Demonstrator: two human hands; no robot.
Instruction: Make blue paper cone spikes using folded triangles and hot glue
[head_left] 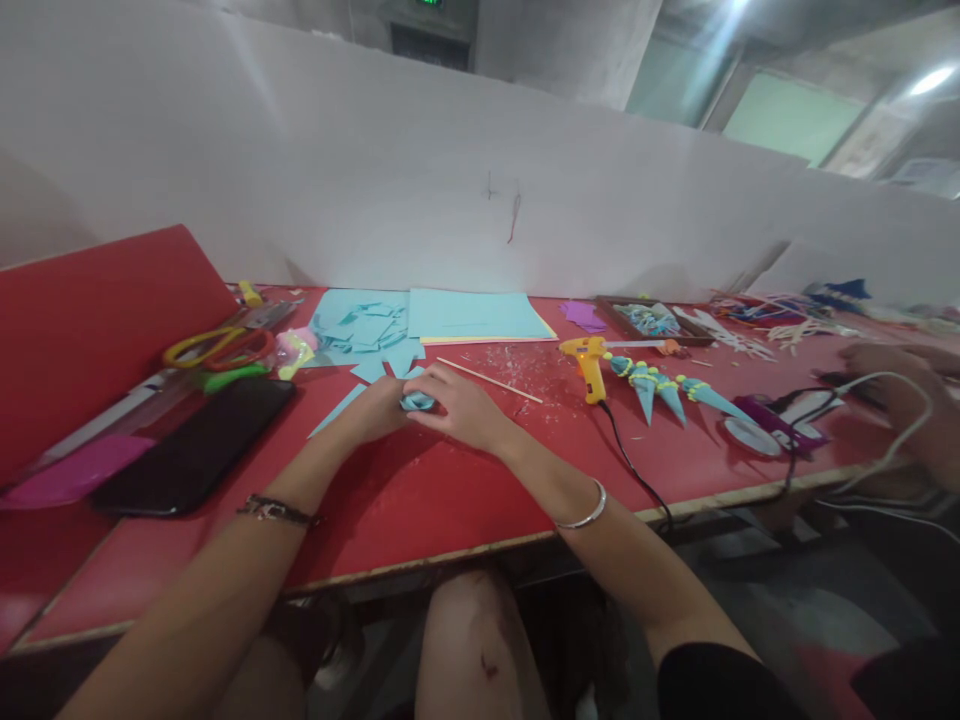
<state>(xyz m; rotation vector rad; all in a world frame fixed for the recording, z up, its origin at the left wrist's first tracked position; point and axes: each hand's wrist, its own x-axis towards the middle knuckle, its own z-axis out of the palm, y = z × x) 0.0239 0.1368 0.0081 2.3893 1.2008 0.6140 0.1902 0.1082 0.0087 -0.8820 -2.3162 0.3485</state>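
Red covers the bench in front of a white partition. Your left hand and right hand both have their fingers closed around a small blue paper piece between them, near a thin stick and left of the yellow glue gun.

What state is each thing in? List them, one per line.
Blue paper piece, held between left hand and right hand
Glue gun, lying down, cord attached
Phone, flat, screen dark
Wooden stick, lying loose
Cut blue pieces, heaped
Blue sheet, flat
Tray, holding small pieces
Yellow-handled scissors, open or shut unclear
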